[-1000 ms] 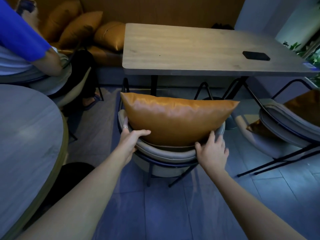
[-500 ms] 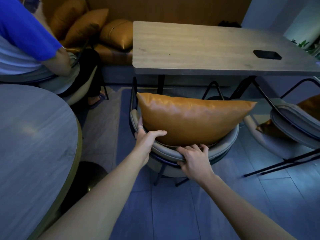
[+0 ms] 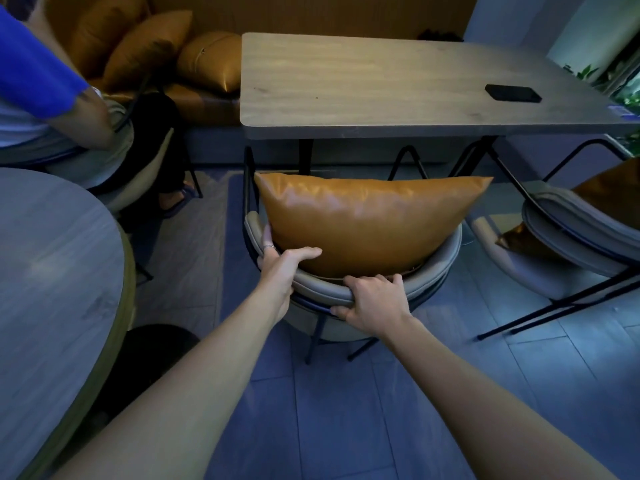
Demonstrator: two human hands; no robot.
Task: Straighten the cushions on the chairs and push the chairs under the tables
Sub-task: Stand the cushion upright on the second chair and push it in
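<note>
An orange leather cushion stands upright against the curved grey backrest of a chair in front of me. The chair faces a rectangular wooden table, its front part under the table edge. My left hand grips the backrest's left side, thumb lying along the cushion's lower edge. My right hand is closed over the top of the backrest at its middle, fingers curled over the rim.
A second grey chair with an orange cushion stands at the right, pulled out. A black phone lies on the table. A round table is at my left, a seated person beyond it. Orange cushions line the bench.
My right hand slid from the cushion's right lower corner to the backrest's middle and closed on it. The chair has moved forward toward the table.
</note>
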